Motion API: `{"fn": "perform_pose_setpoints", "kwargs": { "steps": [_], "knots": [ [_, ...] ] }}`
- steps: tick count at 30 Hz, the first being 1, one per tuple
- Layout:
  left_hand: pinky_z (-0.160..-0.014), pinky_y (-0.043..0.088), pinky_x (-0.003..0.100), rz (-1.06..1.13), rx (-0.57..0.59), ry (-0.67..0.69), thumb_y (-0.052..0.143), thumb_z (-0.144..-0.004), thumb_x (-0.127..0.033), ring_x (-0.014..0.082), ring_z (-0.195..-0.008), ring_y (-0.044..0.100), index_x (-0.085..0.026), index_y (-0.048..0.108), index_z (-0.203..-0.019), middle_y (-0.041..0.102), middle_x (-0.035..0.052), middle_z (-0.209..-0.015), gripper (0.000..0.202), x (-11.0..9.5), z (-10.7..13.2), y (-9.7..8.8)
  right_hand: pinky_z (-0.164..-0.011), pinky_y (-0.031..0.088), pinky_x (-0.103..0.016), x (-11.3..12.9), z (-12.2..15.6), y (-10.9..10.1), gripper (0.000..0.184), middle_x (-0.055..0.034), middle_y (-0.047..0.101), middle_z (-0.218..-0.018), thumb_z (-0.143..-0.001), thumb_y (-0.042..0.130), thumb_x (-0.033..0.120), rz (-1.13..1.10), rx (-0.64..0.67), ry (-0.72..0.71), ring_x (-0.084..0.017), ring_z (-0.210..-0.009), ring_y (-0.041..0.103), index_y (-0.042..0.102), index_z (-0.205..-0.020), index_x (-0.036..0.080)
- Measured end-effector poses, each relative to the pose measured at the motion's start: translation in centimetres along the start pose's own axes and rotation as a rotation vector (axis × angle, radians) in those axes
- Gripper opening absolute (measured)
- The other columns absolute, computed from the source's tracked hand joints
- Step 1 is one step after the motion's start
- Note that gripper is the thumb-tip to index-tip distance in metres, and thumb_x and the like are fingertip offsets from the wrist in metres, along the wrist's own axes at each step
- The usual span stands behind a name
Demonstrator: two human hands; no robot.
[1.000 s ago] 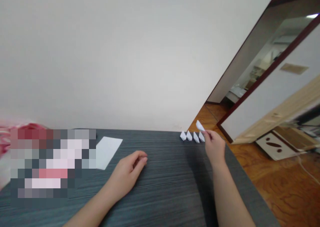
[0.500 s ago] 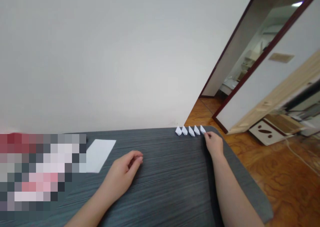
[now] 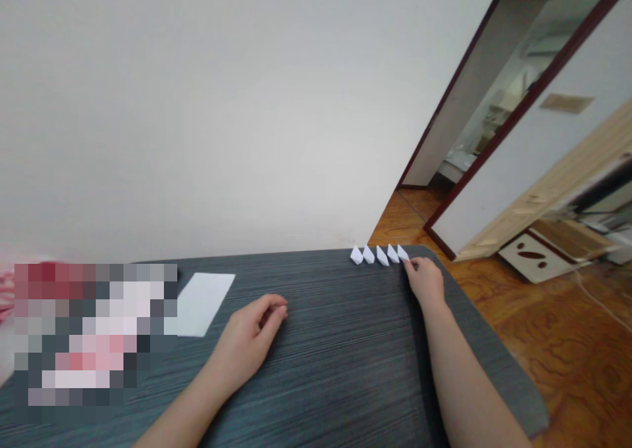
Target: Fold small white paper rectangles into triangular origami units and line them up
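Several small folded white paper pieces (image 3: 368, 255) with pointed tips stand in a row along the far edge of the dark table (image 3: 336, 343), near its right corner. My right hand (image 3: 426, 282) is at the right end of this row, thumb and fingers pinched on the last folded paper piece (image 3: 403, 253). Its lower part is hidden by my fingertips. My left hand (image 3: 254, 333) rests on the table with its fingers curled toward the thumb, and nothing shows in it. Left of that hand lies a flat white paper sheet (image 3: 205, 303).
A blurred-out, pixelated patch (image 3: 99, 336) covers the table's left side, with something red and white behind it. A pale wall (image 3: 222, 119) rises along the far edge. Beyond the right edge are a wooden floor (image 3: 582, 349), a doorway and a white-fronted box (image 3: 530, 256).
The view has shifted slightly, so the table things appear a little farther right. My right hand stays on the last folded paper piece, and my left hand keeps its curled pose.
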State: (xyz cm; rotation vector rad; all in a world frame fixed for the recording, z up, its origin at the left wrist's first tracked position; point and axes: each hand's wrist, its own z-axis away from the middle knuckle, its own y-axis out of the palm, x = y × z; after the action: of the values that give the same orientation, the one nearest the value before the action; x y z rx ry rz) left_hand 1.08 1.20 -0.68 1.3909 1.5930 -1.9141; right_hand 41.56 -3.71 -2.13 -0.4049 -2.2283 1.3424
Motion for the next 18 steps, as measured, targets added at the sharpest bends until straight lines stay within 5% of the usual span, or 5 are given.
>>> {"fn": "perform_pose_setpoints", "kwargs": {
  "steps": [10,14,18],
  "knots": [
    [-0.064,0.048,0.028,0.014,-0.055,0.044,0.046,-0.093,-0.04,0.0194,-0.069,0.063,-0.02,0.064,-0.093,0.068,0.0004,-0.076,0.027,0.5,0.4,0.1,-0.069,0.047,-0.037,0.9,1.4,-3.0,0.036,-0.0148,0.068,-0.088,-0.092,0.048,0.042,-0.117,-0.152,-0.073,-0.025,-0.073,0.062,0.067,-0.095,0.011],
    [-0.067,0.048,0.028,0.004,-0.071,0.09,0.046,-0.094,-0.033,0.0184,-0.073,0.063,-0.02,0.063,-0.094,0.069,0.0024,-0.079,0.021,0.4,1.0,0.0,-0.073,0.048,-0.038,5.4,2.1,-4.1,0.028,-0.0166,0.069,-0.093,-0.093,0.049,0.037,-0.261,-0.14,-0.29,-0.027,-0.079,0.063,0.065,-0.102,0.016],
    [-0.076,0.05,0.03,-0.088,-0.162,0.145,0.045,-0.095,-0.028,0.0193,-0.084,0.064,-0.019,0.063,-0.098,0.069,0.0059,-0.092,0.02,0.7,1.5,-0.3,-0.086,0.05,-0.043,11.9,3.8,-2.8,0.026,-0.0119,0.071,-0.1,-0.092,0.053,0.035,-0.383,0.157,-0.686,-0.028,-0.094,0.065,0.067,-0.108,0.019]
  ]
}}
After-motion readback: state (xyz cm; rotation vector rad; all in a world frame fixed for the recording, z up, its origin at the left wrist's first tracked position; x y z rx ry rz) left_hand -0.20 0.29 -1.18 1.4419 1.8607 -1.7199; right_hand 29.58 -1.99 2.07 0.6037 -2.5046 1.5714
